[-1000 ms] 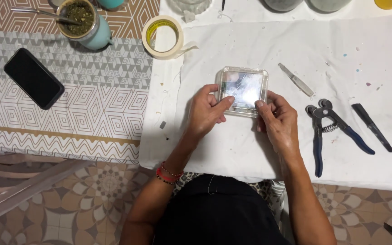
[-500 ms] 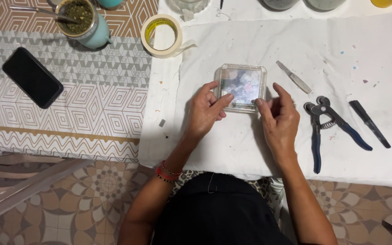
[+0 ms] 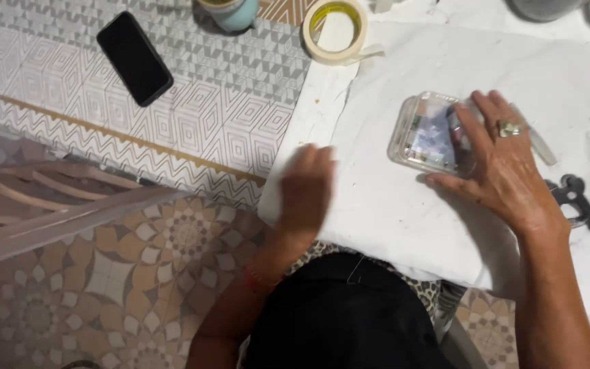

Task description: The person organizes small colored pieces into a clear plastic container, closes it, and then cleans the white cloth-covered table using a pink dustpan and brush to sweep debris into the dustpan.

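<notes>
Since the earlier frame our left hand (image 3: 306, 191) has let go of the clear square container (image 3: 426, 132) and dropped back to the near edge of the surface (image 3: 192, 116), blurred, fingers loosely spread and holding nothing, while our view has swung leftward. We note our right hand (image 3: 503, 164) lying flat over the container's right side, fingers extended across its lid, apparently pinning it rather than gripping it; a ring shows on one finger. The container sits on the white cloth (image 3: 390, 212), which seems laid there to protect the patterned covering and catch debris; small coloured pieces show through the lid, their kind unclear. Just right of the hand lie blue-handled nippers (image 3: 585, 212), partly cut off by the frame, and a slim pale tool (image 3: 537, 143) pokes out beyond the fingers. Farther off we record a roll of masking tape (image 3: 336, 29) at the cloth's far corner, a black phone (image 3: 134, 57) face up on the patterned covering, and a pale blue cup (image 3: 230, 10) at the frame's top edge.
</notes>
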